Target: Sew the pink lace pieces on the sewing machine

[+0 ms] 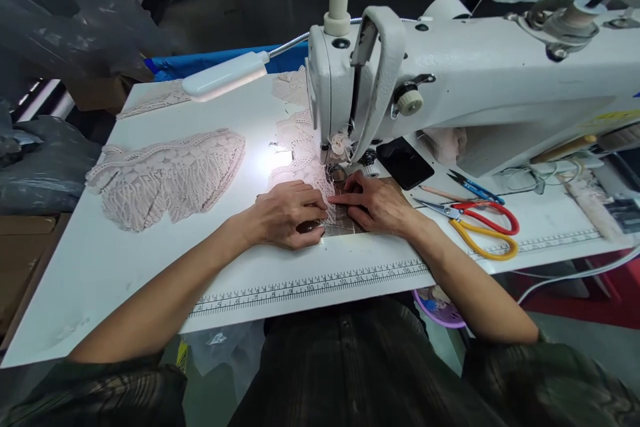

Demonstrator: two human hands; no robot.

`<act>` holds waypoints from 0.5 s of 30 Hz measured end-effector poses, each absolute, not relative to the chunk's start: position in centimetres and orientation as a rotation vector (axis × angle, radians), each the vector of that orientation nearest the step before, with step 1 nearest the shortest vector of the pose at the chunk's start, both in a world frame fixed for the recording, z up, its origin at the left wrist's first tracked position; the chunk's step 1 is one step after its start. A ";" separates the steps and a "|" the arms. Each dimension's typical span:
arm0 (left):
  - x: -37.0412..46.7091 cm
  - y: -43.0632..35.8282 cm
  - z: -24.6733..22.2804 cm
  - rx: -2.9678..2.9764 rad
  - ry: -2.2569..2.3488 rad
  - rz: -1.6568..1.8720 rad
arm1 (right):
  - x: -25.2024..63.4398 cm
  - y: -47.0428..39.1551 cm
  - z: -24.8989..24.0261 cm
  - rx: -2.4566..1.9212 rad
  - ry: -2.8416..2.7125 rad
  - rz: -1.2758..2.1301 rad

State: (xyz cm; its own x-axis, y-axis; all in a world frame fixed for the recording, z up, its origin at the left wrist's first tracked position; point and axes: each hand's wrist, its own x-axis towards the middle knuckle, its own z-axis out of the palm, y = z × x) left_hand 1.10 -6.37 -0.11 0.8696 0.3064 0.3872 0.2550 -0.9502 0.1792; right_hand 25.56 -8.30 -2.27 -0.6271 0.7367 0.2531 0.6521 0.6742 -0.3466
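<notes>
Pale pink lace [299, 172] runs under the needle area of a white sewing machine [335, 93]. My left hand [290, 215] lies on the lace's left side, fingers curled down onto it in front of the presser foot. From the right, my right hand [377, 203] presses the lace edge with its index finger stretched toward my left hand, its other fingers bent. Both hands are touching the lace close to the needle, and their fingertips are partly hidden. A stack of pink lace pieces [167, 177] rests on the table to the left.
Right of my right hand lie a black phone [405, 163], scissors with red and yellow handles [483, 229] and blue snips [477, 188]. A lamp [225, 77] hangs over the table [125, 267]. A printed ruler [310, 285] follows the front edge; a purple basket [445, 313] sits below.
</notes>
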 end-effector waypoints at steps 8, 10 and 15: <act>0.9 -6.4 -0.4 2.958 0.482 0.617 | 25.1 -8.6 -2.0 -1.209 -2.533 0.245; 0.9 -6.4 -0.5 2.973 0.489 0.606 | 24.9 -8.7 -1.8 -1.258 -2.547 0.213; 1.0 -6.5 -0.6 3.042 0.488 0.620 | 24.2 -8.7 -1.4 -1.352 -2.569 0.123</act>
State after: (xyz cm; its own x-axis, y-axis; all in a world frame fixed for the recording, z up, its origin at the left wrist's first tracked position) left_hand 0.96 -6.47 -0.61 0.8739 0.3002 0.3824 0.3008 -0.9518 0.0599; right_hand 24.24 -8.70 -1.35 -0.5453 0.8213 0.1675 0.8015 0.5694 -0.1826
